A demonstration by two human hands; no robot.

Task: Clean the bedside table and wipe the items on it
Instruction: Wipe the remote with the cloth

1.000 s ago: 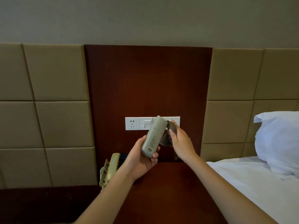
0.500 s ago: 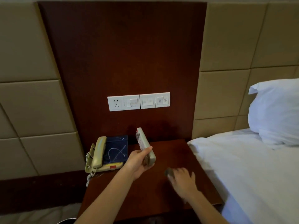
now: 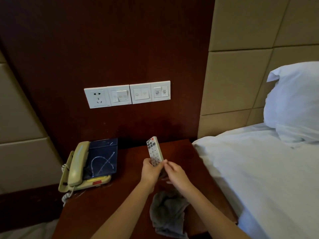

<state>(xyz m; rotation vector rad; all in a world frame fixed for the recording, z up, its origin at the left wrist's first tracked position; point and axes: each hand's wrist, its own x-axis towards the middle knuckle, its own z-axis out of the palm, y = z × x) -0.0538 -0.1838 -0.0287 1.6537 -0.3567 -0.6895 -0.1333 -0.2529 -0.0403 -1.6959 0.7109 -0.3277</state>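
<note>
A white remote control [image 3: 153, 149] with its buttons facing me is held upright over the dark wooden bedside table [image 3: 107, 200]. My left hand [image 3: 151, 171] grips its lower end. My right hand [image 3: 174, 173] pinches the same end from the right. A crumpled grey cloth [image 3: 168, 213] lies on the table below both hands, with nothing holding it. A beige corded telephone [image 3: 77, 168] with a dark blue card on it sits at the table's left side.
A white socket and switch panel [image 3: 127, 94] is on the wooden wall panel behind the table. A bed with a white sheet [image 3: 259, 178] and pillow [image 3: 296, 100] borders the table on the right. Padded beige wall panels flank both sides.
The cloth left my right hand and now lies on the table. My right hand came up to the remote's lower end. The remote now faces me, and my view dropped towards the table.
</note>
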